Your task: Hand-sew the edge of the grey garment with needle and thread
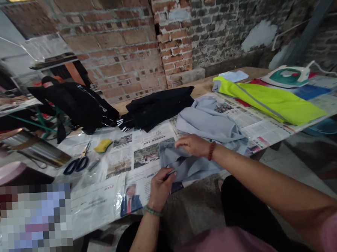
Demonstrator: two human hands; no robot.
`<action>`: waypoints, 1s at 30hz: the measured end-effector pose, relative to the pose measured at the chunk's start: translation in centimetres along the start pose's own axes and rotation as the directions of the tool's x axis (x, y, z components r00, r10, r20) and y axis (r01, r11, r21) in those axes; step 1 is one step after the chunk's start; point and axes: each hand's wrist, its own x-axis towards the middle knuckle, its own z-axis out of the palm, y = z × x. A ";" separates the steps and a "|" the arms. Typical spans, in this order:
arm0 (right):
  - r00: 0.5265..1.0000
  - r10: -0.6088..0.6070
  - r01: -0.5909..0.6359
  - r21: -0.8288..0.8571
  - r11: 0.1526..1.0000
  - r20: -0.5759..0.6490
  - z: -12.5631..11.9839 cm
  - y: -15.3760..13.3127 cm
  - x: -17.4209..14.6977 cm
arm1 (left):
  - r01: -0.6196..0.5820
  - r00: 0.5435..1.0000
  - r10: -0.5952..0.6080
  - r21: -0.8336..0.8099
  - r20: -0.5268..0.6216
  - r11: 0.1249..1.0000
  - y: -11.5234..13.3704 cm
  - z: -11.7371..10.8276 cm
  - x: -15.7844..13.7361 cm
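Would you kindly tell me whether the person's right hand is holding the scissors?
No, the scissors lie near the yellow sponge, away from the right hand, which is at the grey cloth.

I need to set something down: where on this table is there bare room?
Bare newspaper shows between the sponge and the grey cloth; another patch lies left of the left hand, nearer than the scissors. It is crowded along the back, with black cloth, and at right, with yellow fabric and the iron.
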 end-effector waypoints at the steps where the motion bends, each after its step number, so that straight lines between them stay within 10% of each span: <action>1: 0.997 -0.025 0.030 -0.064 0.997 0.075 0.7 0.2 0.0 | -0.003 1.000 0.003 -0.005 -0.001 1.000 0.0 0.0 0.0; 24: 0.933 -0.118 0.110 0.041 0.993 0.340 3.0 0.5 -2.2 | -0.039 0.999 0.036 0.065 0.035 0.997 0.5 -0.1 0.0; 30: 0.953 0.025 -0.104 0.249 0.963 0.301 3.0 0.1 -1.6 | -0.088 0.995 0.084 0.092 0.054 0.992 0.2 0.0 0.0</action>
